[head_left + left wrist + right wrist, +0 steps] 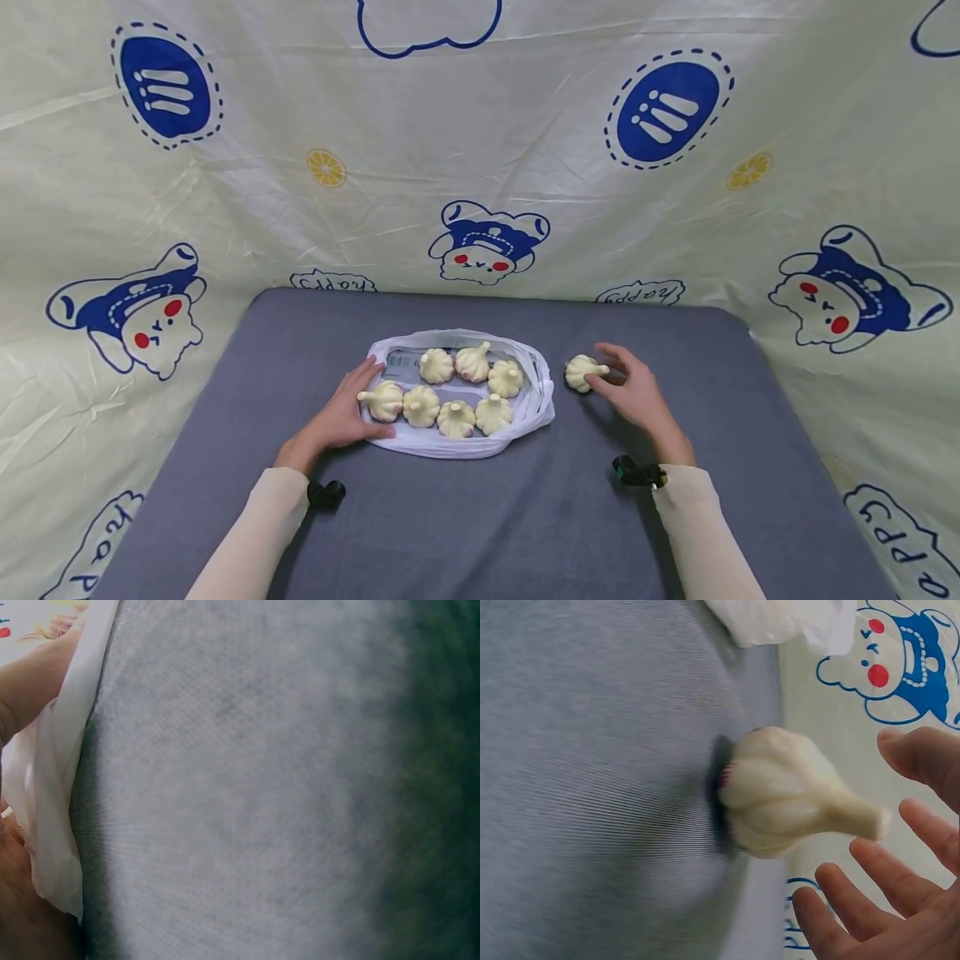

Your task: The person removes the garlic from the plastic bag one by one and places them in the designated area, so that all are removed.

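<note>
Right hand (634,398): fingers apart at lone garlic (776,795). Looks light, firm; I'd pinch its fat middle. Can't tell if left hand (343,412) grips bag (457,448).

Bag (450,448) on tabletop (480,533); seven bulbs (457,419) inside, four front, three behind. Eighth bulb (581,373) right of bag. Curtain (555,83) behind.

Seven knobbly, cream-white garlic bulbs (456,419) are counted within one crumpled white plastic bag (450,448) at mid-frame; one further bulb (579,374), the eighth, is found right of centre. One left hand (347,408), one right hand (637,396), two black wrist-worn devices (326,496), one grey cloth-covered desk (480,533) and three blue-and-white bear prints (491,239) are shown.
</note>
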A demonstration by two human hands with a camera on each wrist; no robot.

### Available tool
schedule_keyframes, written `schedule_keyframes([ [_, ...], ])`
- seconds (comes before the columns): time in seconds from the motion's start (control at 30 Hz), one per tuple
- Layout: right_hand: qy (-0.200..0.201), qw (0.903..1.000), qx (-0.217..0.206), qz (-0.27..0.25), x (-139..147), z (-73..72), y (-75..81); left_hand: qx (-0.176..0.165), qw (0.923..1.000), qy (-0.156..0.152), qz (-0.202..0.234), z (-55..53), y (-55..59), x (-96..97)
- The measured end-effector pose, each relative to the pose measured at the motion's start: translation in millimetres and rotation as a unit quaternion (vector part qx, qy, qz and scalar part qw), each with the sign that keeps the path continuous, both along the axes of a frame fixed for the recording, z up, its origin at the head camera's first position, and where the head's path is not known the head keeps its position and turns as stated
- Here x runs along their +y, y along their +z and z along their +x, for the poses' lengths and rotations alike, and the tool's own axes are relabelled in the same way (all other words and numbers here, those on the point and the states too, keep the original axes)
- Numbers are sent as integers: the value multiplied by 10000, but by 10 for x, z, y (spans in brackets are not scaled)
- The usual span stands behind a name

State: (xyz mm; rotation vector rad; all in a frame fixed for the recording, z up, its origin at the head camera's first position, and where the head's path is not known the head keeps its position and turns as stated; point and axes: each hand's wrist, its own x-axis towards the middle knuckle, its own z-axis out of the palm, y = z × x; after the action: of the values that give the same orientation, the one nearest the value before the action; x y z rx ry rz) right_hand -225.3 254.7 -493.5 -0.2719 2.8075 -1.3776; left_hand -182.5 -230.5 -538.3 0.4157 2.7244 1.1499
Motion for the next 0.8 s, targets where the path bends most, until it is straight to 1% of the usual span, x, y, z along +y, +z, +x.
schedule_keyframes([
  [0.17, 23, 9989, 55, 468, -53, -30, 230, -14, 10000, -17, -34, -5, 9, -1],
  [0.27, 138, 9973, 136, 714, -138, -64, 378, -51, 10000, -2, -48, -3, 21, -3],
  [0.4, 335, 9956, 94, 871, -287, -101, 518, -77, 9999, 18, -66, -1, 31, -2],
  [0.57, 639, 9941, 31, 877, -540, -128, 620, -67, 10000, -1, -62, 1, 28, -1],
  [0.7, 1015, 9901, 31, 968, -761, -137, 651, -95, 9999, -12, -75, 2, 17, -2],
  [0.8, 1273, 9877, 22, 911, -905, -121, 653, -104, 9999, -3, -75, 2, 10, -3],
])
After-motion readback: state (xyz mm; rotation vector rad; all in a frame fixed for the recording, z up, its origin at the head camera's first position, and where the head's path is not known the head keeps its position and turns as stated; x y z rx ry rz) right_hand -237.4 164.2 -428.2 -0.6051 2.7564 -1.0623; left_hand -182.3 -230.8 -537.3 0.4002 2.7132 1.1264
